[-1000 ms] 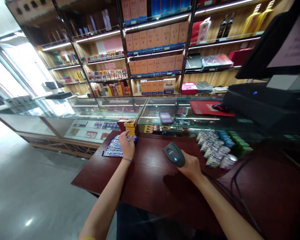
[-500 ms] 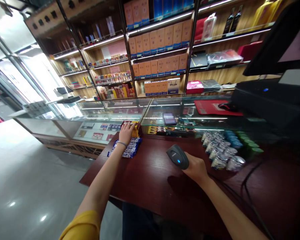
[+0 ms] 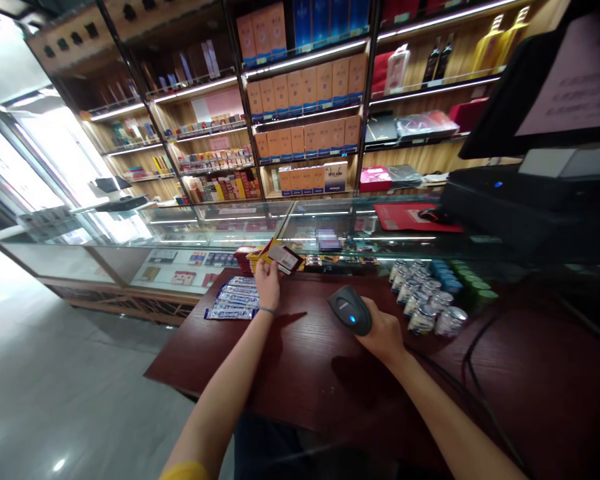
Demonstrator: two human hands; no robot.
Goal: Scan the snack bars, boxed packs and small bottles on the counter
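Pinched in my left hand (image 3: 268,285) is a flat yellow and dark-red packet (image 3: 283,257), its pale label turned up. It is held above the counter, in front of a stack of similar red and yellow packets (image 3: 247,259). Several blue and white stick packets (image 3: 234,298) lie fanned out to the left of that hand. My right hand (image 3: 384,333) is wrapped round a black barcode scanner (image 3: 351,311) with a lit blue light. The scanner's head points left towards the packet, some way apart from it.
Rows of small cans (image 3: 423,303) stand right of the scanner on the dark-red wooden counter (image 3: 300,373). A black cable (image 3: 467,360) trails over the right side. Behind runs a glass display case (image 3: 220,230), with a red mat (image 3: 405,217) and a dark monitor (image 3: 510,100) to the right.
My left hand has lifted a packet off the stack and brought it right, towards the scanner. The blue stick packets are uncovered. My right hand keeps hold of the scanner.
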